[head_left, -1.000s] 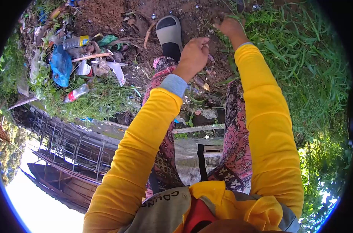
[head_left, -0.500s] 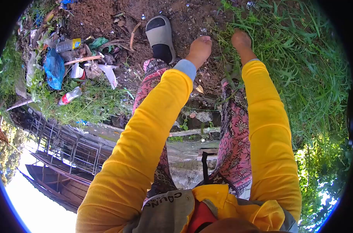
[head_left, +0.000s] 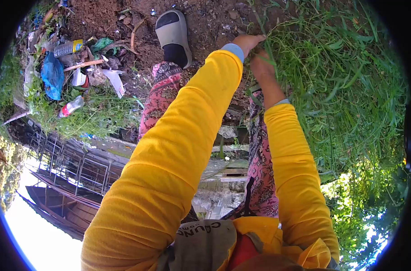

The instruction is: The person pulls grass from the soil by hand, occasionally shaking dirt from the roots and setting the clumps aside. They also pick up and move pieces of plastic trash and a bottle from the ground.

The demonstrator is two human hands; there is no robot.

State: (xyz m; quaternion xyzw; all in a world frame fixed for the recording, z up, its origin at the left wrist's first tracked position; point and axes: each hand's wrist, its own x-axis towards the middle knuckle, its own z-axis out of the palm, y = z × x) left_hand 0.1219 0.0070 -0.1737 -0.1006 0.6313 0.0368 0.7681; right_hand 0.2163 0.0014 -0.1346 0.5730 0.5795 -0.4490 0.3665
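My left hand [head_left: 248, 43] reaches across at the top centre, fingers pressed together at a tall grass stem [head_left: 267, 46]. Just below it is my right hand [head_left: 262, 67], its fingers closed around grass by the edge of the green clump [head_left: 323, 67]. Blades cross in front of this hand, so its fingertips are partly hidden. Both hands are low over the brown soil [head_left: 214, 27], close together.
My foot in a grey slide sandal [head_left: 178, 34] rests on the soil. Litter lies left: a blue plastic bag [head_left: 52, 77], a clear bottle with a yellow label [head_left: 68, 48] and a red-labelled bottle [head_left: 71, 106]. A stone ledge [head_left: 205, 169] appears lower down.
My left hand has moved right and slightly up, to the grass stem. My right hand has moved left and down, bringing the hands closer together. The view has shifted slightly.
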